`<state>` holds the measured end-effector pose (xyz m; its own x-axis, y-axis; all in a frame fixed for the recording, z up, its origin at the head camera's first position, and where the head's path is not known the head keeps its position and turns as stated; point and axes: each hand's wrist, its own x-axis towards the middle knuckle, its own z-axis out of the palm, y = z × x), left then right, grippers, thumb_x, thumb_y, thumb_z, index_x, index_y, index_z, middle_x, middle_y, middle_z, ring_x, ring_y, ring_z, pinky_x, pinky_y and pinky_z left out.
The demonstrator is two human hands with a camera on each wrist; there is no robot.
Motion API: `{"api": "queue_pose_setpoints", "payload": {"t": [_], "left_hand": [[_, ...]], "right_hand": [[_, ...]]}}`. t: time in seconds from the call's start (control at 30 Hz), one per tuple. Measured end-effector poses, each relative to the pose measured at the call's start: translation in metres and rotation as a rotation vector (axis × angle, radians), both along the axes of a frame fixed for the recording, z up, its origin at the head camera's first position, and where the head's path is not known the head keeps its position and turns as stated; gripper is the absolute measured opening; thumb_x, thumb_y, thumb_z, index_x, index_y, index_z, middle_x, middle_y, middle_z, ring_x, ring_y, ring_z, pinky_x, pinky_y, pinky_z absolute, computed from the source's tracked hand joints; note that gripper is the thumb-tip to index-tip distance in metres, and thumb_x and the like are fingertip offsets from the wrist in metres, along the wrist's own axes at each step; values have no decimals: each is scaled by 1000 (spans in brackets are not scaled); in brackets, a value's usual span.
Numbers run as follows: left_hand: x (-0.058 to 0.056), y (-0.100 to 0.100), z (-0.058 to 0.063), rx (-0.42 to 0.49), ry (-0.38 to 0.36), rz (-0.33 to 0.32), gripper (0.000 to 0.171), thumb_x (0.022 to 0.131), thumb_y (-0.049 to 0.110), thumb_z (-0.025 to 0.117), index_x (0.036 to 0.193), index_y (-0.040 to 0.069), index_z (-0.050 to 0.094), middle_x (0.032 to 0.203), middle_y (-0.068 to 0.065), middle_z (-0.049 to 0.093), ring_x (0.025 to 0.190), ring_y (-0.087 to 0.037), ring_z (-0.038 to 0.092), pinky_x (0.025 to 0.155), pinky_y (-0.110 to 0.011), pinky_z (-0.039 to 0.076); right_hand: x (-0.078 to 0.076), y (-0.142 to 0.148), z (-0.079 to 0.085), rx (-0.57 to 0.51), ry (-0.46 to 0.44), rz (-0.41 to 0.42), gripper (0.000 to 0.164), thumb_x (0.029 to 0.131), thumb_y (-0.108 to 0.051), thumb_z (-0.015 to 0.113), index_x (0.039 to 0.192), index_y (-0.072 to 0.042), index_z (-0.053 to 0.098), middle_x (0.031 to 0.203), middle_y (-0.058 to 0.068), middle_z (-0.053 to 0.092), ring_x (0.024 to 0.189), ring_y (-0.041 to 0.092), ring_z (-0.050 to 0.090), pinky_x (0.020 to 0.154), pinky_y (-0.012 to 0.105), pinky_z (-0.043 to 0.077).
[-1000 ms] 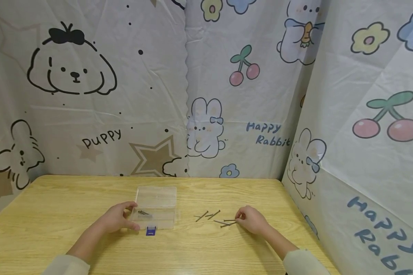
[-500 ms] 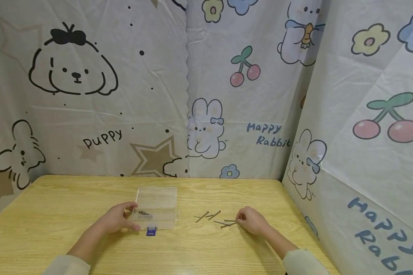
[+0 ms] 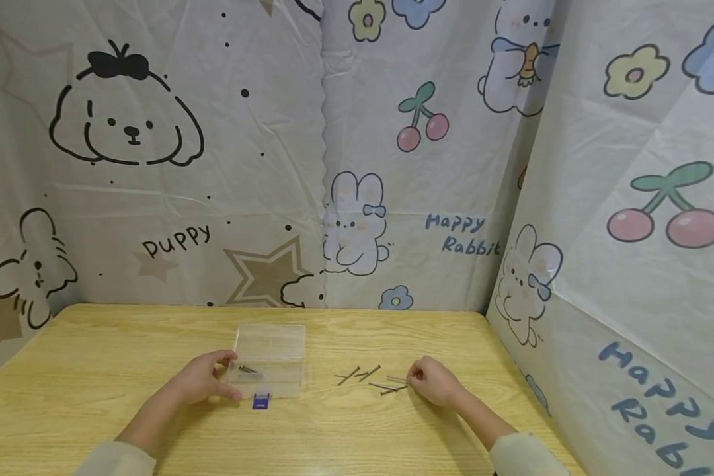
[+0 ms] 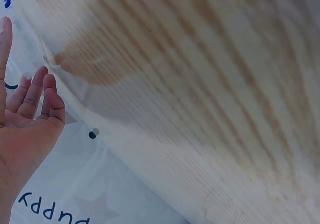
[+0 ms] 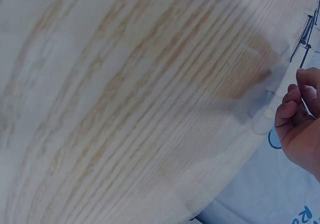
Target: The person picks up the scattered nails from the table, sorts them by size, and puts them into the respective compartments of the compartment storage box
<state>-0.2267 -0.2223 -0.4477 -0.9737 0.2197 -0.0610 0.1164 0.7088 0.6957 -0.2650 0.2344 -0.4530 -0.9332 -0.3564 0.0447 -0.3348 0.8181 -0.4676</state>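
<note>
A clear plastic box (image 3: pixel 284 383) stands on the table with its lid (image 3: pixel 270 342) swung back and a blue latch (image 3: pixel 261 401) at its front. Several nails (image 3: pixel 250 370) lie in its left part. My left hand (image 3: pixel 202 378) holds the box's left side, fingers at the back and thumb by the front corner; the box's edge is barely seen in the left wrist view. Between thumb and fingertips, my right hand (image 3: pixel 436 380) pinches a nail (image 3: pixel 396 379) that points left. Just beneath it lie crossed nails (image 3: pixel 387 387), with more loose nails (image 3: pixel 357 375) farther left.
The wooden table (image 3: pixel 315 439) carries the box and nails. Printed cloth (image 3: pixel 262 165) hangs along its back edge, and another cloth panel (image 3: pixel 642 284) closes off the right side near my right arm.
The nail pinched in my right hand has risen slightly off the others at its left end. My left hand and the box stay put.
</note>
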Motion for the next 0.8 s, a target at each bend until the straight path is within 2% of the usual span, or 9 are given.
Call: {"api": "queue_pose_setpoints", "payload": {"t": [0.63,0.8], "left_hand": [[1,0,0,0,-2,-6,90,61,39,84,130,-4,46,122,-22,53,99,-30,54,79,-42,49],[1,0,0,13,0,-8,91,61,38,84,131,-5,45,122,-23,53,99,-30,54,79,-42,49]], "right_hand": [[-10,-18,17,-22,15,10,11,90,-8,56,84,-6,64,78,-1,54,73,11,47,65,25,42],[-10,-26,20,-39,39,40,11,90,-7,57,83,-4,65,77,-1,55,73,10,47,65,25,42]]}}
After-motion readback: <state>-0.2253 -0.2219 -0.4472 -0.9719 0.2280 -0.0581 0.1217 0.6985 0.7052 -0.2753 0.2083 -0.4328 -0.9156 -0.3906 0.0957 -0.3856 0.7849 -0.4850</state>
